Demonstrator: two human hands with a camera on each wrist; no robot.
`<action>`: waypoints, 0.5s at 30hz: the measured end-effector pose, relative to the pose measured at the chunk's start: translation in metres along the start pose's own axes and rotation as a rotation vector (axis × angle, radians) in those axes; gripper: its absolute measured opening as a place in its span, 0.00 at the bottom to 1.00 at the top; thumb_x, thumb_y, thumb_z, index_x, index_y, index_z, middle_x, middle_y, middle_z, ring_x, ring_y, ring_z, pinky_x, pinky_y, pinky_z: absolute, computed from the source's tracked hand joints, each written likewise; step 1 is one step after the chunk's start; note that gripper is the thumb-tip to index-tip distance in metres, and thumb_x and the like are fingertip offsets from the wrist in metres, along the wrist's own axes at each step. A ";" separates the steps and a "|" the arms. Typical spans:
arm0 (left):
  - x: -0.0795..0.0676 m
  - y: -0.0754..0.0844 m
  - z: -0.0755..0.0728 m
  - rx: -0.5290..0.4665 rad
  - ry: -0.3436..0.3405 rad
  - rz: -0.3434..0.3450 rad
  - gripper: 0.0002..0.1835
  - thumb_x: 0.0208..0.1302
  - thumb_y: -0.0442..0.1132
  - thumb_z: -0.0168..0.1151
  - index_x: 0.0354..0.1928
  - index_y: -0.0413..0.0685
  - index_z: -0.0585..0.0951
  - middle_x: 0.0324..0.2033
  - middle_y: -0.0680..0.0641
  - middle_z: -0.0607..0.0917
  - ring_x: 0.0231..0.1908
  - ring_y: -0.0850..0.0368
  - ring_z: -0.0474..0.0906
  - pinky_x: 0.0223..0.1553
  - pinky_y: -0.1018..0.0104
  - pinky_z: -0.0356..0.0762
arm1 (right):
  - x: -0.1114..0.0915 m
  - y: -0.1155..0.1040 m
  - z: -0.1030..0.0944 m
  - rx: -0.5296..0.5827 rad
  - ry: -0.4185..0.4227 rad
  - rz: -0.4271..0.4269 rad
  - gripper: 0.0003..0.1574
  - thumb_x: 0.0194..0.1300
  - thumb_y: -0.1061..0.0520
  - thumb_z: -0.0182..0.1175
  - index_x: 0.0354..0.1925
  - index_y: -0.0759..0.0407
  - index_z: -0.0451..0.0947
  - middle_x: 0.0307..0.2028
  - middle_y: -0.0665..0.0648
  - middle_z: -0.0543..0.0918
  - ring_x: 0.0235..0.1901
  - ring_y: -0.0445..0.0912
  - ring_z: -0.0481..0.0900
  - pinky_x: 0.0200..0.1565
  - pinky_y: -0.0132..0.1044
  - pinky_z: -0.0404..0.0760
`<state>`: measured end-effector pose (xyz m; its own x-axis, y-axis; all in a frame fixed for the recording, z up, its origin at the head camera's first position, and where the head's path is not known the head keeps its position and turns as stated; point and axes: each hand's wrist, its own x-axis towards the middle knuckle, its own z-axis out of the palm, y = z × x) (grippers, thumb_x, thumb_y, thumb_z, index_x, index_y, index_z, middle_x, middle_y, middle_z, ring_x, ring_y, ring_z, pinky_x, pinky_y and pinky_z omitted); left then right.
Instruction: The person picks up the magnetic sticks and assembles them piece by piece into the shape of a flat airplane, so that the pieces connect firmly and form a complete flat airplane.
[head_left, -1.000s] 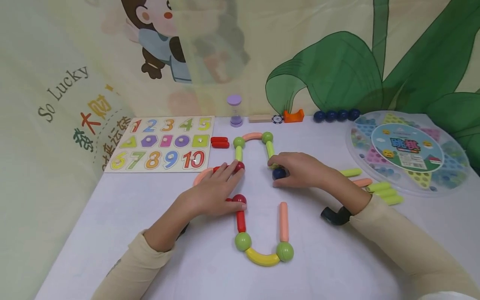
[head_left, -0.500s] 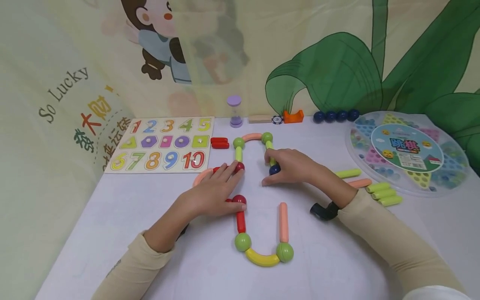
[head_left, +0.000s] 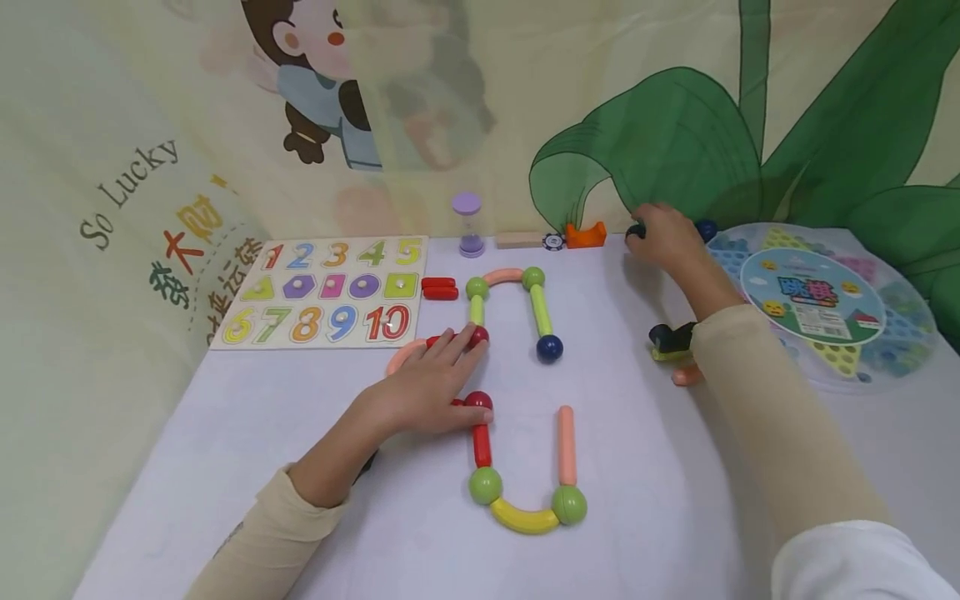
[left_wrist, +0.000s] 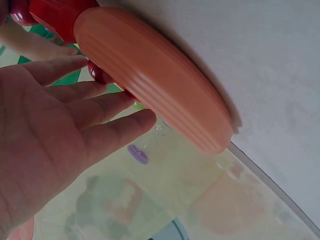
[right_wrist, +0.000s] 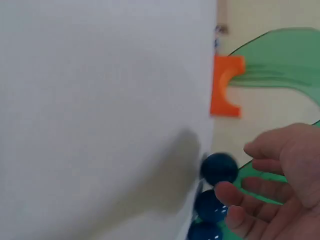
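My left hand [head_left: 427,390] lies spread over the toy pieces left of centre, fingertips at a red ball [head_left: 479,336] and thumb across another red ball [head_left: 478,403]. In the left wrist view its straight fingers lie beside a curved salmon rod [left_wrist: 155,80]. My right hand [head_left: 667,237] is at the row of dark blue balls along the back edge. In the right wrist view its fingers are parted around the near side of the end ball [right_wrist: 219,168], not closed on it. A dark blue ball [head_left: 550,348] sits at the end of a green rod [head_left: 541,309].
A number puzzle board [head_left: 322,292] lies at the left. Two red rods [head_left: 439,288], a sand timer [head_left: 470,225] and an orange block [head_left: 586,235] are farther back. A round board-game case [head_left: 817,300] stands at the right. Below, a yellow curved rod [head_left: 524,517] joins green balls.
My right hand has let go of the dark blue ball at the green rod and moved back and right to the row of blue balls. My left hand has stayed in place.
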<state>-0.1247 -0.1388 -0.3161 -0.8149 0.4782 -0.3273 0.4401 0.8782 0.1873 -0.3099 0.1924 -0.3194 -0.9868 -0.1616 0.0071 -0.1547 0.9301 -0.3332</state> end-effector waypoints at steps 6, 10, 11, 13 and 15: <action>0.001 -0.001 0.004 -0.004 -0.003 -0.002 0.50 0.49 0.69 0.55 0.70 0.57 0.50 0.69 0.51 0.41 0.67 0.49 0.37 0.62 0.45 0.44 | -0.005 -0.002 0.016 -0.139 -0.136 -0.039 0.23 0.60 0.56 0.51 0.51 0.67 0.70 0.47 0.69 0.69 0.41 0.61 0.69 0.45 0.55 0.69; 0.002 0.000 0.004 -0.010 0.005 0.012 0.50 0.49 0.69 0.55 0.70 0.57 0.50 0.69 0.51 0.42 0.67 0.49 0.37 0.62 0.45 0.44 | -0.030 -0.022 0.018 -0.144 -0.241 -0.119 0.12 0.57 0.56 0.57 0.39 0.62 0.77 0.36 0.61 0.77 0.36 0.54 0.70 0.40 0.49 0.72; 0.002 0.000 0.004 -0.009 0.005 0.012 0.50 0.49 0.69 0.55 0.70 0.57 0.50 0.69 0.51 0.41 0.67 0.49 0.37 0.62 0.45 0.44 | -0.039 -0.028 0.017 -0.129 -0.265 -0.149 0.10 0.57 0.57 0.58 0.37 0.61 0.77 0.35 0.59 0.78 0.35 0.53 0.70 0.40 0.47 0.72; 0.002 -0.001 0.003 -0.007 0.007 0.011 0.50 0.49 0.69 0.55 0.70 0.57 0.50 0.69 0.51 0.41 0.67 0.49 0.37 0.62 0.45 0.44 | -0.062 -0.043 0.015 -0.079 -0.313 -0.194 0.08 0.57 0.56 0.61 0.36 0.56 0.79 0.35 0.56 0.79 0.35 0.51 0.70 0.40 0.45 0.72; 0.002 -0.001 0.003 -0.008 0.008 0.006 0.50 0.49 0.69 0.56 0.70 0.57 0.50 0.69 0.51 0.41 0.67 0.49 0.37 0.62 0.45 0.44 | -0.088 -0.058 0.017 -0.011 -0.335 -0.267 0.08 0.55 0.57 0.63 0.36 0.53 0.80 0.34 0.53 0.78 0.34 0.49 0.71 0.39 0.43 0.73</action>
<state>-0.1260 -0.1390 -0.3201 -0.8153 0.4832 -0.3191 0.4420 0.8753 0.1962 -0.2131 0.1469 -0.3165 -0.8426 -0.4936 -0.2156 -0.4047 0.8443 -0.3514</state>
